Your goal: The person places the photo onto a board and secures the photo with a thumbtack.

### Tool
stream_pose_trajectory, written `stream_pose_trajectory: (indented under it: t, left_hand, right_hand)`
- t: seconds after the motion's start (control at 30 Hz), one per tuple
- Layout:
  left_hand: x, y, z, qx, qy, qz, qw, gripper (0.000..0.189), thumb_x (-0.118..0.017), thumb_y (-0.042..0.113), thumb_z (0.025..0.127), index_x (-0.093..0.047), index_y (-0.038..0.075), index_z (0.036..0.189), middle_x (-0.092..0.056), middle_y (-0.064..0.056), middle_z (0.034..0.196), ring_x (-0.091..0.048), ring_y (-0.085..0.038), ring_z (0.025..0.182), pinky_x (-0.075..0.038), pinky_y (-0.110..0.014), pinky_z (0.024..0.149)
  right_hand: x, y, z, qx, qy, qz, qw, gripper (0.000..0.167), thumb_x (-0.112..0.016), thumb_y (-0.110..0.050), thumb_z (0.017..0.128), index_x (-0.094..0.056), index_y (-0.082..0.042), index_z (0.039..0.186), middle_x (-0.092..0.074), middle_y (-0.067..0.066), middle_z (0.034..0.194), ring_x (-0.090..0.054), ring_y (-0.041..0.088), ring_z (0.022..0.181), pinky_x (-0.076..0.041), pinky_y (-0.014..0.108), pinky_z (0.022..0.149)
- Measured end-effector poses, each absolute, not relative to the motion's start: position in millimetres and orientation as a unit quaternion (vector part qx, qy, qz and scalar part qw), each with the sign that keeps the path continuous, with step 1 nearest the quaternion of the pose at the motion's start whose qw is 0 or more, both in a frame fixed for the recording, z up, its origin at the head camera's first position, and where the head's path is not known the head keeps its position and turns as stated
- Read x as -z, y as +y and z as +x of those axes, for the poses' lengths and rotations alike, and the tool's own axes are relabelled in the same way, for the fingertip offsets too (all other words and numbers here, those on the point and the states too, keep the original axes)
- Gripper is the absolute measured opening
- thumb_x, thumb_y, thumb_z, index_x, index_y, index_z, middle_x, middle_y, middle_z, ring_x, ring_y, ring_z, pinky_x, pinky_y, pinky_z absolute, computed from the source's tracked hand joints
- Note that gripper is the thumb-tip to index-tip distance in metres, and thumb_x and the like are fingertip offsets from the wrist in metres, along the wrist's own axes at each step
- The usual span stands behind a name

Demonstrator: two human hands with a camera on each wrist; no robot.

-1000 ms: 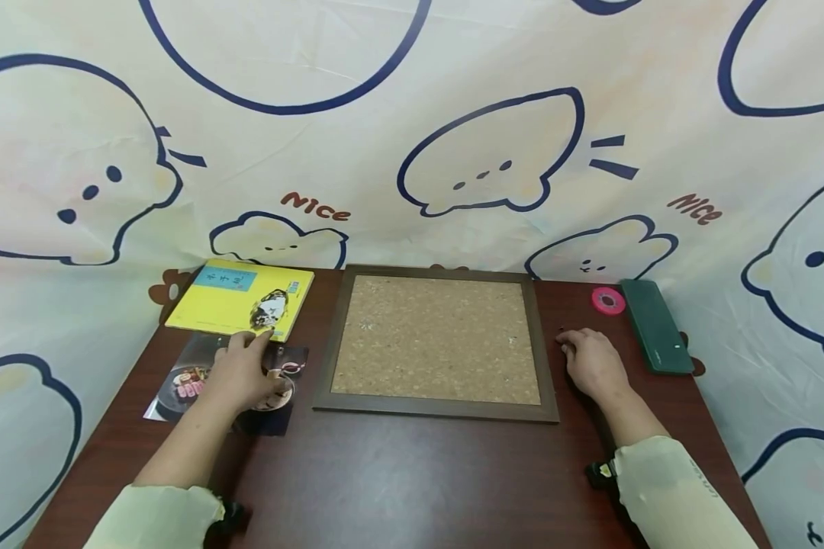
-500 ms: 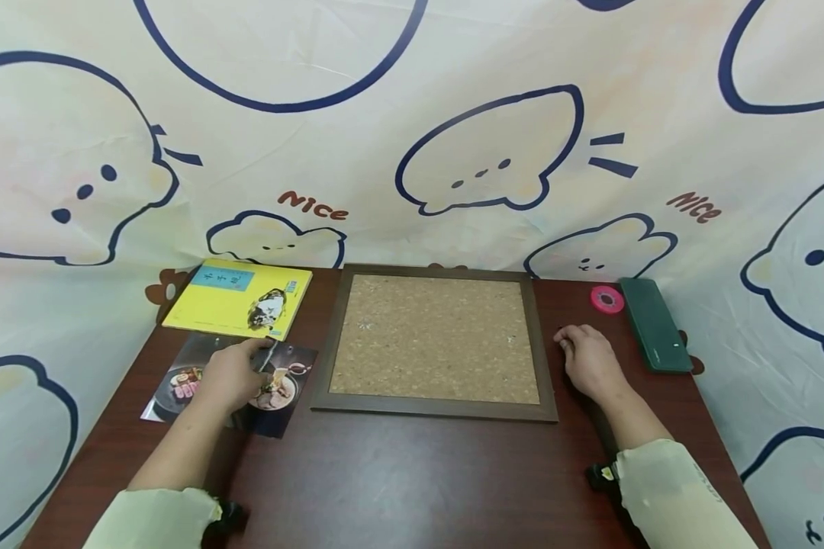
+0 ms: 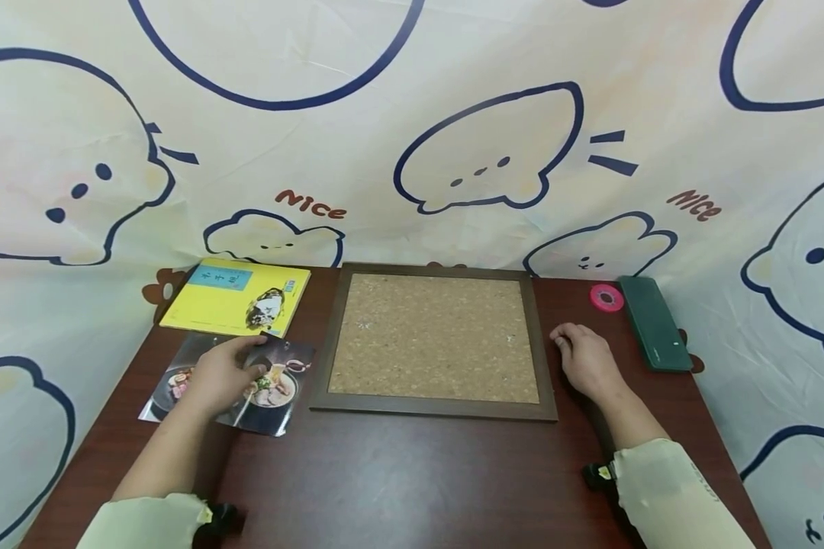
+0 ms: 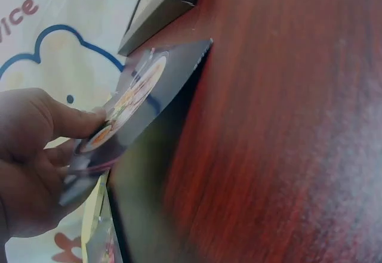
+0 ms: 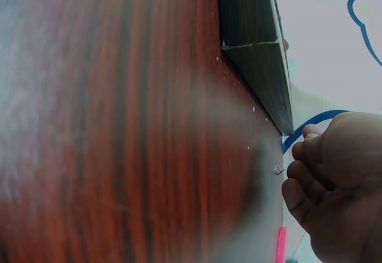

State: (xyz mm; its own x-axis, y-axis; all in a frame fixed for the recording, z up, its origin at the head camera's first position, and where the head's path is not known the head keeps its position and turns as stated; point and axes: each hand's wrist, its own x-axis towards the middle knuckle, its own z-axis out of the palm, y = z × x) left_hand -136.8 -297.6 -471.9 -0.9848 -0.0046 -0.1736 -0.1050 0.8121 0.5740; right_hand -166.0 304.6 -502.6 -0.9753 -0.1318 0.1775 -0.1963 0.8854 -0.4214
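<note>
My left hand [image 3: 220,379] pinches a dark glossy photo print [image 3: 275,400] showing a bowl of food, thumb on its printed face. In the left wrist view the print [image 4: 152,90] tilts up off the table, fingers behind it. Another food photo [image 3: 158,404] lies to its left, partly hidden by the hand and forearm. Loosely curled and holding nothing, my right hand [image 3: 586,364] rests on the table just right of a framed cork board [image 3: 439,343]. Close to its fingertips in the right wrist view is a small bent metal bit [image 5: 279,169].
A yellow book [image 3: 202,309] lies at the back left, behind the photos. At the back right are a pink ring-shaped roll [image 3: 606,298] and a long dark green case [image 3: 655,328]. A cartoon-printed cloth [image 3: 371,168] walls in the brown table [image 3: 398,480].
My left hand has drawn back from the yellow book's edge onto the bowl photo and lifted part of it. The right hand stays almost where it was.
</note>
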Motion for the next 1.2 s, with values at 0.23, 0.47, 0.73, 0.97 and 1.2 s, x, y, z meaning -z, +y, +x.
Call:
stream_pose_trajectory:
  t: [0.23, 0.47, 0.73, 0.97, 1.2]
  left_hand:
    - [466.8, -302.1, -134.2, -0.386, 0.915, -0.077, 0.091, 0.059, -0.068, 0.018, 0.1, -0.049, 0.009, 0.154, -0.039, -0.034, 0.156, -0.054, -0.05, 0.127, -0.055, -0.036, 0.073]
    - [456.9, -299.5, -132.9, -0.411, 0.905, -0.077, 0.07, 0.055, -0.067, 0.02, 0.101, -0.051, 0.012, 0.153, -0.041, -0.031, 0.155, -0.063, -0.035, 0.098, -0.052, -0.035, 0.055]
    - [454.4, -290.2, -140.8, -0.438, 0.894, -0.064, 0.068, 0.055, -0.069, 0.022, 0.101, -0.052, 0.013, 0.152, -0.042, -0.028, 0.156, -0.062, -0.032, 0.097, -0.054, -0.032, 0.06]
    - [451.7, -278.3, -147.2, -0.465, 0.879, -0.054, 0.085, 0.054, -0.069, 0.02, 0.1, -0.052, 0.015, 0.152, -0.048, -0.02, 0.148, -0.062, -0.027, 0.086, -0.051, -0.032, 0.056]
    - [453.3, -266.7, -153.5, -0.485, 0.867, -0.048, 0.103, 0.054, -0.07, 0.024, 0.101, -0.053, 0.019, 0.152, -0.044, -0.017, 0.154, -0.061, -0.03, 0.094, -0.054, -0.032, 0.065]
  right_hand:
    - [498.9, 299.6, -166.1, -0.232, -0.967, 0.076, 0.069, 0.016, -0.052, -0.006, 0.107, -0.066, -0.001, 0.11, -0.069, 0.023, 0.109, -0.064, 0.043, 0.106, -0.049, 0.06, 0.093]
    - [493.7, 295.4, -166.7, -0.244, -0.966, 0.063, 0.064, 0.017, -0.051, -0.008, 0.108, -0.066, -0.001, 0.113, -0.068, 0.022, 0.111, -0.064, 0.041, 0.107, -0.049, 0.06, 0.094]
    - [490.5, 289.1, -168.1, -0.254, -0.964, 0.053, 0.067, 0.018, -0.051, -0.01, 0.109, -0.066, -0.001, 0.113, -0.068, 0.022, 0.11, -0.063, 0.036, 0.097, -0.051, 0.057, 0.09]
    - [489.3, 285.0, -169.7, -0.265, -0.959, 0.053, 0.08, 0.017, -0.053, -0.01, 0.108, -0.067, -0.001, 0.113, -0.069, 0.022, 0.11, -0.065, 0.038, 0.1, -0.051, 0.058, 0.09]
    - [490.4, 279.7, -170.2, -0.281, -0.952, 0.051, 0.109, 0.012, -0.06, -0.009, 0.104, -0.07, -0.004, 0.109, -0.071, 0.02, 0.106, -0.065, 0.034, 0.092, -0.052, 0.053, 0.082]
